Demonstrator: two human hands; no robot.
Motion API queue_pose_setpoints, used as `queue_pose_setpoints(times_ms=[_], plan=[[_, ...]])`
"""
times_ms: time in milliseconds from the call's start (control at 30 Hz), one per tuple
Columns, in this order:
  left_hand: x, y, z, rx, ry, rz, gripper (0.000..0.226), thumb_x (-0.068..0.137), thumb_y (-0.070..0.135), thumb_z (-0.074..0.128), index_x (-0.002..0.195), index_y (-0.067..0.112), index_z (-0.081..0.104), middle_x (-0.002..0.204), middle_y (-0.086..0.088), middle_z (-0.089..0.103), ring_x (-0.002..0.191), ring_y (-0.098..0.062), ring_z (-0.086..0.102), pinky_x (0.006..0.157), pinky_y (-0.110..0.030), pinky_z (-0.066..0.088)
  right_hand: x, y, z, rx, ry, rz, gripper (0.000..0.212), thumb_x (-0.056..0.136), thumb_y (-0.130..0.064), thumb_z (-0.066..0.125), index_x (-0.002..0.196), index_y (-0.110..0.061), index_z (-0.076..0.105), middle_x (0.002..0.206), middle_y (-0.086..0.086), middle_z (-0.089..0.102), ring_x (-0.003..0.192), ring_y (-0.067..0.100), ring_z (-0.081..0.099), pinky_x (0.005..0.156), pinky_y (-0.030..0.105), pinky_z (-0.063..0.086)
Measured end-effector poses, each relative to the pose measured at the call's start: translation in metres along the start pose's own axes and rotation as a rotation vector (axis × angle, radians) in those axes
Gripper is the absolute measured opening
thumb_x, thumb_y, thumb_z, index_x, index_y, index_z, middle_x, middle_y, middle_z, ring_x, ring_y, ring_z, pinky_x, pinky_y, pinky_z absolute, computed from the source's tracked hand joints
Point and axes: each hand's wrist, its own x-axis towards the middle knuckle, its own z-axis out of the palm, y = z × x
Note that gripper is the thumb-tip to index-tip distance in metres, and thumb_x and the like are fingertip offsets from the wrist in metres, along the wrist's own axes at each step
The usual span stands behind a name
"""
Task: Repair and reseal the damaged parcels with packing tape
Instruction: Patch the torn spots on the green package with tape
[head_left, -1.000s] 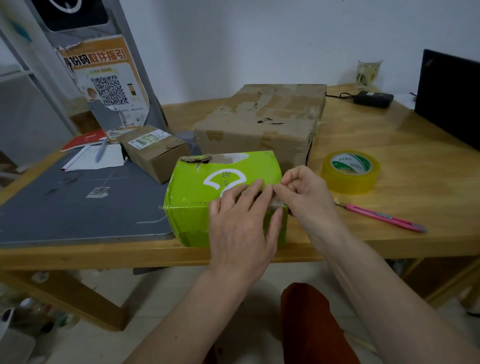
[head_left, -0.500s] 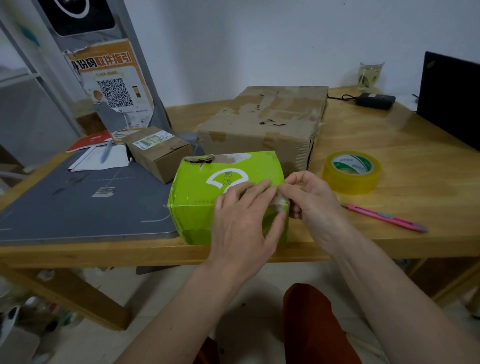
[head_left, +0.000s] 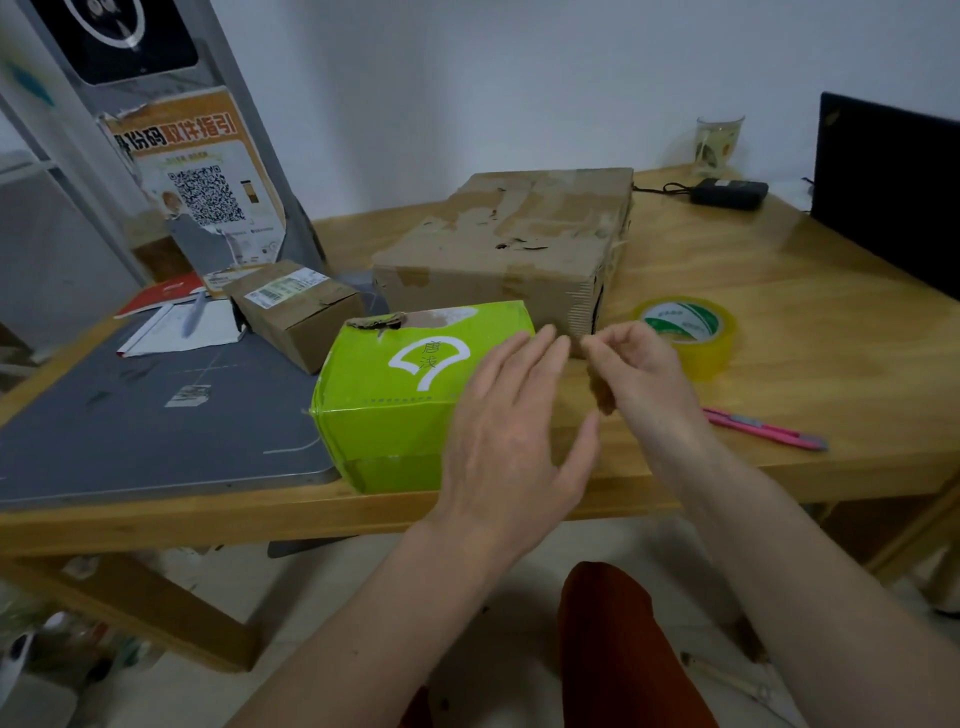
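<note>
Both hands have come away from the right end of the green box (head_left: 410, 395), where they were pressed together a moment ago; now a gap shows between them.

Far left sits a small brown parcel (head_left: 298, 312) on the grey mat (head_left: 145, 431). The green box stands at the near edge of the wooden table (head_left: 779, 322), its far top corner torn to bare cardboard. It looks light and glossy — likely slippery, with thin walls that would dent, so holding it flat-palmed across the top or by two opposite sides seems safest. The left hand (head_left: 511, 431) hovers over its right end, fingers straight and relaxed, gripping nothing. The right hand (head_left: 636, 369) is just right of the box, fingers curled, thumb and forefinger pinched as if on a scrap of tape — I cannot tell whether anything is in them. Behind stands the large battered carton (head_left: 509, 249); right of it lie the tape roll (head_left: 685, 332) and pink cutter (head_left: 763, 428).
</note>
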Motion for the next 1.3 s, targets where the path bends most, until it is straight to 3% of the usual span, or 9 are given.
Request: queue_pose_setpoints(times_ms=[200,300,400,600,900,1000,1067,1167,1300], plan=[[0.001,0.038,0.036,-0.261,-0.133,0.064,0.052,0.089,0.018,0.055,0.136,-0.005,0.050,0.141,-0.017,0.050,0.136,-0.027,0.043,0.115,-0.035,0.032,0.047,0.030,-0.055,-0.616,0.227,-0.160,0.026,0.085,-0.002,0.055,0.110,-0.007,0.055,0.109,0.009,0.058,0.106,0.025,0.052,0.092,0.037,0.041],[-0.009,0.043,0.053,-0.255,-0.270,-0.052,0.061,0.088,0.028,0.052,0.141,0.000,0.044,0.146,-0.013,0.045,0.139,-0.022,0.038,0.117,-0.029,0.027,0.067,0.044,-0.073,-0.960,0.134,-0.076,0.049,0.081,-0.005,0.059,0.128,-0.008,0.048,0.137,0.012,0.045,0.132,0.029,0.031,0.107,0.041,0.028],[-0.014,0.042,0.060,-0.228,-0.404,-0.190,0.069,0.090,0.031,0.056,0.150,0.007,0.030,0.155,-0.006,0.033,0.144,-0.016,0.026,0.115,-0.011,0.009,0.075,0.054,-0.082,-1.191,0.045,-0.003,0.052,0.083,-0.015,0.063,0.132,-0.015,0.046,0.150,0.003,0.031,0.143,0.022,0.013,0.114,0.050,0.014],[-0.007,0.037,0.065,-0.235,-0.448,-0.360,0.086,0.093,0.033,0.060,0.156,0.014,0.004,0.163,0.001,0.009,0.148,-0.008,0.004,0.106,-0.005,-0.005,0.066,0.053,-0.098,-0.972,-0.006,-0.114,0.047,0.080,-0.017,0.075,0.123,-0.010,0.058,0.144,0.011,0.044,0.142,0.023,0.024,0.110,0.036,0.026],[0.034,0.050,0.051,-0.239,-0.059,-0.351,0.094,0.085,0.021,0.069,0.155,0.010,0.006,0.163,-0.002,0.008,0.148,-0.009,0.003,0.112,-0.006,-0.003,-0.004,0.008,-0.103,-0.798,0.011,-0.412,0.038,0.074,-0.010,0.078,0.108,-0.006,0.062,0.141,0.002,0.050,0.142,0.018,0.026,0.111,0.025,0.017],[0.045,0.048,0.042,-0.373,-0.065,-0.390,0.080,0.084,0.015,0.072,0.151,0.014,0.029,0.152,-0.001,0.040,0.139,-0.009,0.035,0.116,-0.019,0.023,-0.019,-0.007,-0.103,-0.788,-0.021,-0.491,0.036,0.072,-0.010,0.079,0.104,-0.009,0.063,0.139,0.000,0.050,0.137,0.009,0.023,0.111,0.026,0.017],[0.046,0.047,0.036,-0.477,-0.034,-0.403,0.063,0.082,0.009,0.073,0.139,0.014,0.049,0.127,0.002,0.062,0.114,-0.004,0.059,0.101,-0.022,0.045,-0.024,-0.012,-0.103,-0.791,-0.040,-0.528,0.037,0.070,-0.010,0.080,0.104,-0.009,0.063,0.138,0.000,0.051,0.137,0.010,0.024,0.111,0.027,0.018],[0.041,0.044,0.030,-0.506,0.032,-0.419,0.041,0.080,0.003,0.074,0.119,0.014,0.064,0.093,0.006,0.068,0.080,0.007,0.059,0.077,-0.006,0.045,-0.027,-0.017,-0.102,-0.790,-0.048,-0.527,0.038,0.071,-0.012,0.079,0.105,-0.011,0.063,0.136,-0.003,0.051,0.138,0.012,0.026,0.111,0.028,0.019],[0.035,0.040,0.026,-0.543,0.116,-0.354,0.011,0.079,0.005,0.076,0.086,0.013,0.075,0.077,0.001,0.068,0.069,0.005,0.057,0.069,-0.006,0.043,-0.032,-0.021,-0.095,-0.773,-0.031,-0.496,0.040,0.076,-0.017,0.077,0.113,-0.013,0.062,0.124,-0.009,0.052,0.131,0.006,0.033,0.104,0.019,0.023]])
